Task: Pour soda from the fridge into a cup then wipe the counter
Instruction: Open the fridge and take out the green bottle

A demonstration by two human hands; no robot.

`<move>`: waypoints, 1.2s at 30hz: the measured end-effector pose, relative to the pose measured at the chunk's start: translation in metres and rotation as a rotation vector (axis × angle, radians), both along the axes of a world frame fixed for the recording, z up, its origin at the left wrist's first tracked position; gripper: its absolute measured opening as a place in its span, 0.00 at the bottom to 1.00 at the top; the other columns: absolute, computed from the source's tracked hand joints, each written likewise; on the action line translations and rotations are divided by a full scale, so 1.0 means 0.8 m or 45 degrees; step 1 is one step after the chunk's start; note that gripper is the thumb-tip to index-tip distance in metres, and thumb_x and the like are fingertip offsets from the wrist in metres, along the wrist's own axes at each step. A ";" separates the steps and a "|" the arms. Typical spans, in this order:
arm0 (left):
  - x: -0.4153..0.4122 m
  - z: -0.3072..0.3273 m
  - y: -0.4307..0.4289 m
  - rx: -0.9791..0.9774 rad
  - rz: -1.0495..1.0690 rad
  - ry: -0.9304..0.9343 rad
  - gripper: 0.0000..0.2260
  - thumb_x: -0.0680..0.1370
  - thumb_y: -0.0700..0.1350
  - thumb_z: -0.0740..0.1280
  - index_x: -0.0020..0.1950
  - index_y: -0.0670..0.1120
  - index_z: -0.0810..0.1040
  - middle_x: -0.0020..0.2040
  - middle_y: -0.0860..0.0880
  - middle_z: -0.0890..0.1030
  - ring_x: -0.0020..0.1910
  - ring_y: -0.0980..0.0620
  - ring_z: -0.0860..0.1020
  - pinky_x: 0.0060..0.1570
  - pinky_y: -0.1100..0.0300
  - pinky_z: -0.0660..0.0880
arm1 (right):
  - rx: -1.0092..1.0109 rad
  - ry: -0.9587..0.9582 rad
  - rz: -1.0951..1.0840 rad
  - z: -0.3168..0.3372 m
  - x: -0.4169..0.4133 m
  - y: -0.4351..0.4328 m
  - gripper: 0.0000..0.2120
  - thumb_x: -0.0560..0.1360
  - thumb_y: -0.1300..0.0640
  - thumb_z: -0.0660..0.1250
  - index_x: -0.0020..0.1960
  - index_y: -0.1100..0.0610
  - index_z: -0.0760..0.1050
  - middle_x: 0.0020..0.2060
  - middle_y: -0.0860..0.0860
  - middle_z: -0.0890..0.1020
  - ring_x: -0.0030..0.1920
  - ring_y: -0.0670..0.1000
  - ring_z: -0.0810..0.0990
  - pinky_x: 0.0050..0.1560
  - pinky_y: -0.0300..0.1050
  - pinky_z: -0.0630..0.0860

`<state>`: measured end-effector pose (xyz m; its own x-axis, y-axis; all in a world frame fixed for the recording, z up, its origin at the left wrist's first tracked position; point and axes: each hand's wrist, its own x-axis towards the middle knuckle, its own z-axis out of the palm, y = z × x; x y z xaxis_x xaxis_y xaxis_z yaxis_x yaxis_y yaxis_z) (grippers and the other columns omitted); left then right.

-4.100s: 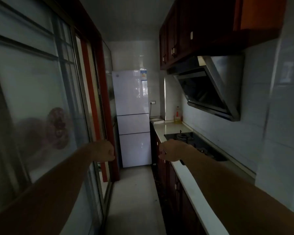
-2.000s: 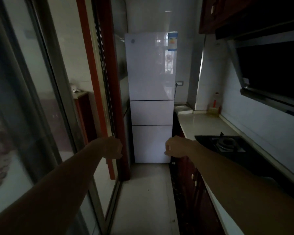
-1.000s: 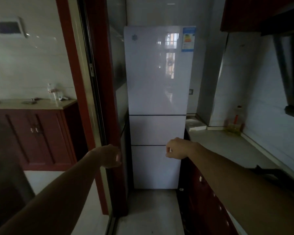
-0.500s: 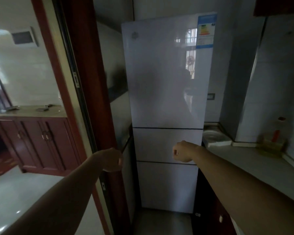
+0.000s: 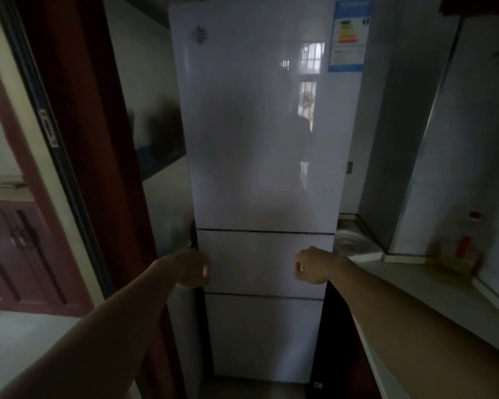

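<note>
A tall white fridge (image 5: 260, 125) with three closed doors fills the middle of the head view. Both my arms reach toward its middle door. My left hand (image 5: 189, 269) is a fist at that door's left edge, holding nothing. My right hand (image 5: 310, 264) is a fist in front of the door's right side, also holding nothing. I cannot tell whether either hand touches the fridge. The pale counter (image 5: 432, 295) runs along the right. No soda and no cup are in view.
A red door frame (image 5: 78, 139) with a sliding glass door stands close on the left. On the counter lie a white round dish (image 5: 353, 244) beside the fridge and a yellow bottle with a red cap (image 5: 464, 249) by the wall. Dark cabinets sit below.
I have walked down the narrow kitchen up to the fridge, which now fills the view. Both fists have stayed held out in front, now level with the middle door.
</note>
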<state>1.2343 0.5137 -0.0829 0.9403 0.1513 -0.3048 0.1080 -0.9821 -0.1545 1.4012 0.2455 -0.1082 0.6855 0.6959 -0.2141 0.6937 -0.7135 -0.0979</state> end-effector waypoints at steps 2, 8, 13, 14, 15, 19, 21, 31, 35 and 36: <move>0.037 0.007 0.020 -0.020 -0.027 -0.065 0.15 0.81 0.50 0.60 0.62 0.43 0.78 0.63 0.47 0.78 0.62 0.47 0.75 0.59 0.59 0.70 | 0.016 -0.039 -0.012 0.016 0.029 0.015 0.16 0.79 0.49 0.63 0.55 0.62 0.78 0.51 0.57 0.81 0.51 0.58 0.81 0.49 0.49 0.77; 0.153 0.035 0.095 -0.114 0.002 -0.243 0.14 0.80 0.53 0.62 0.59 0.48 0.79 0.63 0.48 0.77 0.62 0.48 0.75 0.57 0.59 0.70 | 0.015 -0.172 -0.101 0.101 0.124 0.064 0.17 0.79 0.47 0.63 0.58 0.59 0.77 0.56 0.56 0.79 0.52 0.55 0.79 0.53 0.47 0.77; 0.227 0.037 0.148 -0.205 0.009 -0.320 0.14 0.80 0.56 0.62 0.56 0.49 0.79 0.63 0.49 0.76 0.60 0.50 0.75 0.51 0.64 0.66 | 0.035 -0.214 -0.059 0.122 0.172 0.119 0.17 0.80 0.46 0.62 0.60 0.56 0.77 0.57 0.54 0.79 0.53 0.54 0.79 0.55 0.48 0.77; 0.239 0.035 0.154 -0.199 0.001 -0.323 0.14 0.80 0.56 0.62 0.56 0.49 0.79 0.62 0.49 0.76 0.59 0.51 0.75 0.50 0.65 0.65 | 0.039 -0.210 -0.020 0.119 0.178 0.130 0.16 0.80 0.47 0.62 0.60 0.57 0.78 0.58 0.54 0.80 0.54 0.54 0.79 0.55 0.48 0.77; 0.250 0.035 0.158 -0.189 -0.010 -0.317 0.14 0.80 0.56 0.62 0.57 0.48 0.79 0.62 0.49 0.76 0.59 0.51 0.75 0.49 0.65 0.65 | 0.050 -0.218 0.020 0.116 0.185 0.142 0.15 0.80 0.48 0.62 0.60 0.56 0.78 0.58 0.54 0.79 0.55 0.54 0.79 0.56 0.47 0.77; 0.300 0.042 0.173 -0.231 -0.006 -0.295 0.15 0.80 0.58 0.60 0.55 0.50 0.79 0.61 0.51 0.76 0.58 0.51 0.74 0.53 0.63 0.66 | 0.167 -0.369 0.210 0.125 0.218 0.198 0.14 0.80 0.51 0.62 0.59 0.57 0.79 0.58 0.55 0.80 0.57 0.57 0.78 0.58 0.47 0.74; 0.325 0.047 0.184 -0.277 0.046 -0.310 0.16 0.78 0.65 0.57 0.51 0.56 0.76 0.61 0.51 0.76 0.56 0.51 0.74 0.61 0.57 0.69 | 0.282 -0.481 0.388 0.134 0.237 0.228 0.12 0.78 0.54 0.64 0.55 0.60 0.80 0.54 0.58 0.81 0.56 0.59 0.78 0.58 0.48 0.73; 0.372 0.087 0.259 -0.303 0.294 -0.539 0.30 0.78 0.66 0.56 0.37 0.43 0.84 0.37 0.48 0.83 0.35 0.56 0.79 0.40 0.69 0.70 | 0.680 -1.066 0.985 0.183 0.293 0.382 0.06 0.68 0.53 0.72 0.41 0.56 0.81 0.42 0.55 0.79 0.43 0.58 0.78 0.44 0.48 0.76; 0.366 0.102 0.281 -0.230 0.460 -0.610 0.35 0.71 0.75 0.52 0.39 0.47 0.83 0.37 0.52 0.83 0.39 0.55 0.80 0.52 0.55 0.76 | 0.693 -1.303 1.001 0.230 0.286 0.424 0.12 0.65 0.47 0.71 0.46 0.52 0.81 0.51 0.53 0.78 0.52 0.57 0.75 0.52 0.51 0.68; 0.360 0.106 0.283 -0.209 0.514 -0.703 0.37 0.69 0.77 0.49 0.42 0.48 0.82 0.39 0.52 0.83 0.41 0.55 0.80 0.52 0.54 0.76 | 0.698 -1.351 1.021 0.245 0.284 0.432 0.13 0.66 0.48 0.70 0.48 0.52 0.81 0.53 0.53 0.78 0.53 0.57 0.75 0.54 0.51 0.68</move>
<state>1.5221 0.7403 0.0015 0.8442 0.5138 0.1525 0.4886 -0.8548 0.1749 1.6287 0.5910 0.0875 -0.2607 0.7892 0.5560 0.8006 -0.1451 0.5813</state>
